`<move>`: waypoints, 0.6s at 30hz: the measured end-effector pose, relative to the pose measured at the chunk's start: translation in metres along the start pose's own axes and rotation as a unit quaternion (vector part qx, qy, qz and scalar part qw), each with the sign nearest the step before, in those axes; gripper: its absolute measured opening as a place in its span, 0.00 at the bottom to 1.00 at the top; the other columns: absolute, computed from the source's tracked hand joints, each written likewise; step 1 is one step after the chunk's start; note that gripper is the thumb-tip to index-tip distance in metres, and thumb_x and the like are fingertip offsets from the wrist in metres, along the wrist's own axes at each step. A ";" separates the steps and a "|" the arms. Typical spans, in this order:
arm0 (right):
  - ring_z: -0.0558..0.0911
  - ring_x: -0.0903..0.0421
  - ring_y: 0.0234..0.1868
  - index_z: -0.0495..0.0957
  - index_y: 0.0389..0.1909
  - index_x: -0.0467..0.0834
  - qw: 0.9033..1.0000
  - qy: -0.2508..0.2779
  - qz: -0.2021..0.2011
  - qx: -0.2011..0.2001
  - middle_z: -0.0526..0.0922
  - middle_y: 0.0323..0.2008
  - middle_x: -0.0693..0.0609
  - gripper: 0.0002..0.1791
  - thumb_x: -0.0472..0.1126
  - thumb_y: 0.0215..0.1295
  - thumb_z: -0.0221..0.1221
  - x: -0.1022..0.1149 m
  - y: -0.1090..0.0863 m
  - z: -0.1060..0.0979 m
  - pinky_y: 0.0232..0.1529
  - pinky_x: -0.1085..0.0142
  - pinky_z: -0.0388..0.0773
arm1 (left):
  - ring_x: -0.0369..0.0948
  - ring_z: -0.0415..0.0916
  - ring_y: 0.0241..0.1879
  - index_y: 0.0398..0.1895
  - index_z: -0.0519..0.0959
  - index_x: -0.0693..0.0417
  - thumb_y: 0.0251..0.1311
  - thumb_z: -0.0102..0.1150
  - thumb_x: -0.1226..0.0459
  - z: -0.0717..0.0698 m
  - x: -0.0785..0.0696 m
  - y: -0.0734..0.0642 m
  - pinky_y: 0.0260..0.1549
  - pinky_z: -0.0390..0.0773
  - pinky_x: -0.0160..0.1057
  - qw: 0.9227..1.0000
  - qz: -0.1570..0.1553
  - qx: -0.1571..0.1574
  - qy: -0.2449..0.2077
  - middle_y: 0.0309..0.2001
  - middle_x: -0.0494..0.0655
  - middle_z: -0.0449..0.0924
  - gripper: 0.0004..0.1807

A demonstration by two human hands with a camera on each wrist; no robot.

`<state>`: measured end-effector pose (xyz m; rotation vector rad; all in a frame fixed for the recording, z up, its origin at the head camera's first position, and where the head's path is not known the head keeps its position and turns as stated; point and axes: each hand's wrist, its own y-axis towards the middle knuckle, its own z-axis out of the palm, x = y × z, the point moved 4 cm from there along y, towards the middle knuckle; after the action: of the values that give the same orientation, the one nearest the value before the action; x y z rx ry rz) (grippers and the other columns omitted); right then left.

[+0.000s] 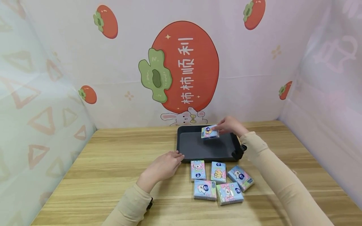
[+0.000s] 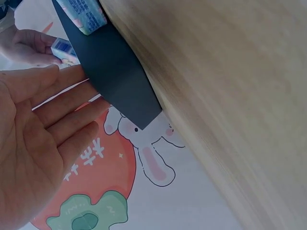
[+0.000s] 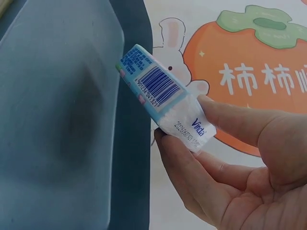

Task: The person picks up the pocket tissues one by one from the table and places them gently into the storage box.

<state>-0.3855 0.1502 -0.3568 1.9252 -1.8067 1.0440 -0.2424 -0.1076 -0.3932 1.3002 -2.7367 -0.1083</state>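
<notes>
A dark grey tray (image 1: 198, 147) lies on the wooden table, its inside bare apart from what hangs above. Over its back part my right hand (image 1: 230, 125) pinches a pack of tissues (image 1: 208, 132) between thumb and fingers. The right wrist view shows this pack's (image 3: 158, 91) barcode end and white wrapper. My left hand (image 1: 165, 166) touches the tray's front left corner with its fingertips; in the left wrist view its fingers (image 2: 72, 112) are extended against the tray's outer wall. Several more tissue packs (image 1: 205, 189) lie face up just in front of the tray.
The wooden table (image 1: 127, 157) carries the tray and packs. Behind it stands a pale backdrop (image 1: 118, 69) printed with persimmons and a rabbit. Patterned side walls (image 1: 36, 103) flank the table. A black strap device (image 1: 238, 153) sits on my right wrist near the tray's right corner.
</notes>
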 end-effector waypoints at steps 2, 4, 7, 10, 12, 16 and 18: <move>0.83 0.45 0.46 0.80 0.48 0.34 1.000 0.000 -0.004 -0.001 0.83 0.45 0.39 0.26 0.52 0.58 0.65 0.003 0.002 0.003 0.52 0.59 0.82 | 0.48 0.74 0.58 0.57 0.77 0.58 0.68 0.50 0.62 0.000 0.000 0.000 0.58 0.76 0.44 1.000 0.000 0.002 0.001 0.56 0.54 0.78 0.18; 0.83 0.45 0.46 0.81 0.47 0.34 1.000 0.001 -0.005 -0.001 0.83 0.45 0.40 0.25 0.51 0.58 0.65 0.005 0.003 0.005 0.52 0.59 0.82 | 0.48 0.74 0.58 0.57 0.77 0.58 0.68 0.50 0.62 -0.001 0.000 0.000 0.59 0.76 0.44 1.000 0.000 0.002 0.001 0.56 0.54 0.78 0.18; 0.82 0.44 0.47 0.81 0.46 0.35 1.000 0.008 -0.005 0.001 0.84 0.45 0.41 0.24 0.51 0.58 0.65 0.008 0.005 0.008 0.52 0.59 0.81 | 0.48 0.74 0.59 0.57 0.77 0.58 0.68 0.49 0.62 -0.001 -0.001 -0.001 0.59 0.76 0.44 1.000 0.000 0.002 0.001 0.56 0.54 0.78 0.18; 0.82 0.43 0.48 0.81 0.46 0.35 1.000 0.011 -0.004 0.005 0.84 0.45 0.41 0.24 0.51 0.57 0.65 0.011 0.007 0.010 0.54 0.57 0.81 | 0.48 0.74 0.59 0.57 0.77 0.58 0.68 0.49 0.62 -0.001 -0.001 -0.001 0.59 0.76 0.44 1.000 -0.002 0.005 0.001 0.57 0.54 0.78 0.18; 0.82 0.42 0.48 0.82 0.45 0.35 1.000 0.008 -0.004 0.007 0.84 0.45 0.41 0.24 0.52 0.57 0.65 0.014 0.010 0.012 0.55 0.56 0.80 | 0.47 0.74 0.59 0.57 0.77 0.57 0.69 0.49 0.61 0.000 0.000 -0.001 0.59 0.75 0.44 1.000 -0.005 0.008 0.002 0.57 0.53 0.78 0.18; 0.82 0.42 0.48 0.81 0.44 0.35 1.000 0.001 -0.002 0.007 0.84 0.43 0.41 0.25 0.53 0.56 0.66 0.019 0.015 0.016 0.56 0.54 0.79 | 0.47 0.73 0.59 0.58 0.77 0.57 0.69 0.48 0.61 0.000 0.000 -0.001 0.59 0.75 0.44 1.000 -0.005 0.010 0.005 0.57 0.53 0.77 0.18; 0.82 0.43 0.47 0.82 0.42 0.35 1.000 0.000 0.000 0.005 0.84 0.42 0.42 0.24 0.53 0.55 0.66 0.021 0.017 0.019 0.54 0.55 0.80 | 0.47 0.74 0.59 0.58 0.77 0.57 0.69 0.48 0.61 0.000 0.000 -0.001 0.59 0.75 0.43 1.000 -0.004 0.009 0.005 0.57 0.53 0.78 0.18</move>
<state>-0.3975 0.1193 -0.3602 1.9316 -1.8050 1.0542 -0.2416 -0.1082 -0.3928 1.3129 -2.7311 -0.0772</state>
